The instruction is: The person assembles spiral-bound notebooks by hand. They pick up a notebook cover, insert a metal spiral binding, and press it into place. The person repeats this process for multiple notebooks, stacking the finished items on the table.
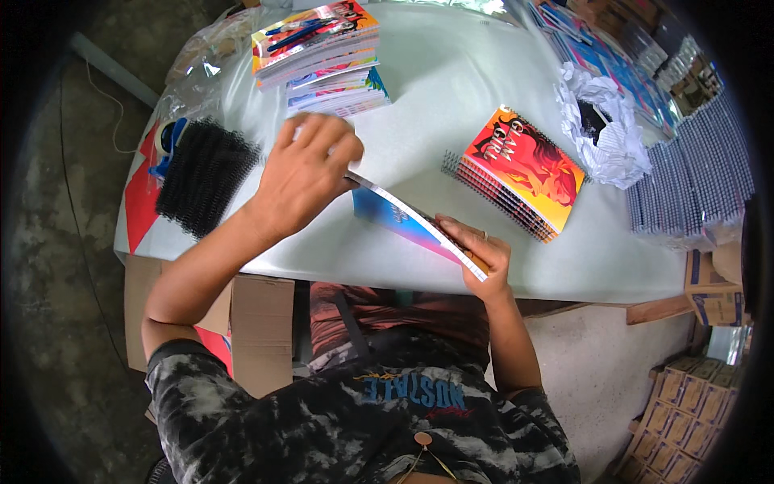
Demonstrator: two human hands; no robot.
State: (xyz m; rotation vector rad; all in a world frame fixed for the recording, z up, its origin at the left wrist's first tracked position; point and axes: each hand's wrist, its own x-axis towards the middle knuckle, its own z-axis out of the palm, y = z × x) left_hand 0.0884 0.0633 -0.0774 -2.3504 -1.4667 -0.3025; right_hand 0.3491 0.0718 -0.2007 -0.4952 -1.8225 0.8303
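Note:
A thin notebook (pixel 415 216) is held edge-up above the near side of the table, slanting down to the right. My right hand (pixel 480 250) grips its lower end, fingers along the far side. At its upper end my left hand (pixel 314 165) is closed, the fingers curled and the fingertips hidden. A blue-to-pink cover (pixel 387 219) shows under the edge; whether it is part of the held notebook I cannot tell. To the right lies a stack of spiral-bound notebooks (pixel 528 169) with a red and yellow cover. Black binding coils (pixel 205 177) are heaped left of my left hand.
Stacked booklets (pixel 314 48) with blue pens (pixel 302 34) on top stand at the far side. A blue tape dispenser (pixel 168 149) is beside the coils. Crumpled white paper (pixel 601 125) and tall notebook piles (pixel 689 177) are at the right. A cardboard box (pixel 262 335) stands below the table's edge.

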